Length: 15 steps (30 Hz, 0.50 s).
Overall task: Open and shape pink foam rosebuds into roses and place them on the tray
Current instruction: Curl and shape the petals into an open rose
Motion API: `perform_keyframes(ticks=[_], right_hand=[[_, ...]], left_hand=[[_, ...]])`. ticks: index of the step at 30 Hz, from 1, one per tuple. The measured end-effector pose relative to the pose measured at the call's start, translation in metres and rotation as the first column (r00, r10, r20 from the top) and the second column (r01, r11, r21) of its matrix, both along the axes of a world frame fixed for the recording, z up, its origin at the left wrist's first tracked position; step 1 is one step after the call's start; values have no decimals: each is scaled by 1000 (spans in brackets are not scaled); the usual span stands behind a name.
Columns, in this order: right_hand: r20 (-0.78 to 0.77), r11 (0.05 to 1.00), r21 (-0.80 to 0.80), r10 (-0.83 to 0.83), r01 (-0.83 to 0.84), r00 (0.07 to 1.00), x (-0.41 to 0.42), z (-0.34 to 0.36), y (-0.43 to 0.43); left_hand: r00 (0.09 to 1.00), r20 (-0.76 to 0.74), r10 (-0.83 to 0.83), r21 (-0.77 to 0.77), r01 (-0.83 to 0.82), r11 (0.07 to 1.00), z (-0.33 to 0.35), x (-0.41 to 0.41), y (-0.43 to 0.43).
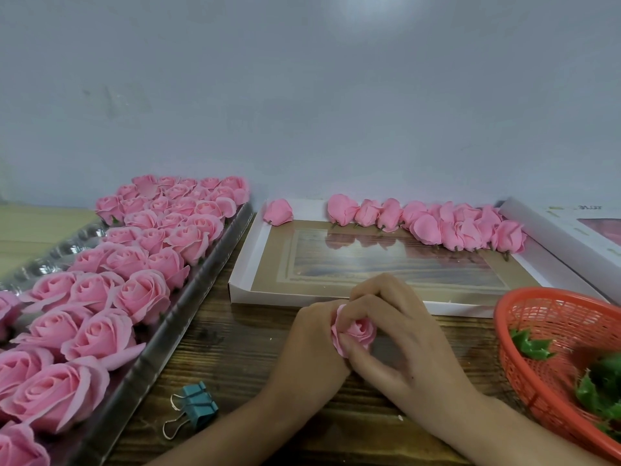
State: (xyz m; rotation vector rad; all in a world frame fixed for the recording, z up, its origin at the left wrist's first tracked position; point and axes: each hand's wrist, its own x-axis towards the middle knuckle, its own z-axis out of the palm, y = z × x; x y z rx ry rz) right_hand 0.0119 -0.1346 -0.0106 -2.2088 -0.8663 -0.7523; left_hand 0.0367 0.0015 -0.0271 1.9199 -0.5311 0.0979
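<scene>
Both hands hold one pink foam rosebud [358, 332] above the wooden table, its petals partly spread. My left hand [311, 344] grips it from the left, and my right hand [400, 334] curls over it with fingers pinching the petals. A clear plastic tray [188, 297] at the left carries several opened pink roses [141, 294] in rows. Several closed rosebuds [433, 223] lie along the far edge of a white box lid [248, 257], and one bud [277, 212] lies apart at its left corner.
A red mesh basket [537, 311] with green leaf pieces [531, 344] stands at the right. A teal binder clip [193, 406] lies on the table near my left forearm. Another white box [554, 227] sits at the far right. A grey wall rises behind.
</scene>
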Motion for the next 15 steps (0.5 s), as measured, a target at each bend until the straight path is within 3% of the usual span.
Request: perform_keyframes(ticks=[8, 15], right_hand=[[2, 1000, -17, -6, 6, 1000, 0, 1, 0], [-16, 1000, -4, -13, 13, 1000, -1, 2, 1]], left_hand=[[993, -42, -108, -51, 106, 993, 8, -6, 2], [999, -40, -17, 6, 17, 1000, 6, -8, 1]])
